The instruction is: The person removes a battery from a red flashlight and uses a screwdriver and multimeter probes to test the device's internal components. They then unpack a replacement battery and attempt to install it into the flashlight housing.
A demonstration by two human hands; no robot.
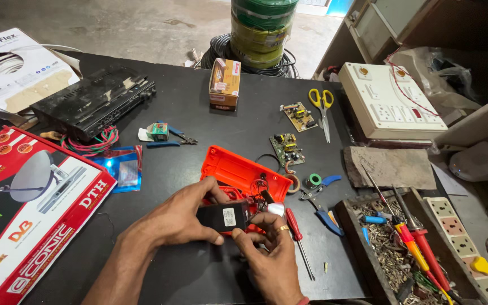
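From the head camera, looking down on a dark work table (pixel 187 113), the left hand (pixel 179 217) grips a small black rectangular battery block (pixel 222 216) with a pale label on its face, the thumb pressed along its near edge and the fingers curled over the far side, clamped on it. The right hand (pixel 266 248), with a ring on one finger, meets the block at its right end, its fingertips pinched together around thin wires and a small pale part there; exactly what they grip is too small to tell. The block sits just in front of an open orange plastic casing (pixel 235 172) that lies tilted on the table, touching both hands at its near edge. Just beside the right hand lies a red-handled screwdriver (pixel 296 231), and beyond it blue-handled pliers (pixel 324 212). Two small circuit boards (pixel 287 148) lie further back, near yellow-handled scissors (pixel 322 107) and a white switchboard (pixel 388 101). A wooden tray of screws (pixel 388 251) stands to the right, a red printed carton (pixel 26 217) to the left, and a black set-top box (pixel 94 101) behind it.
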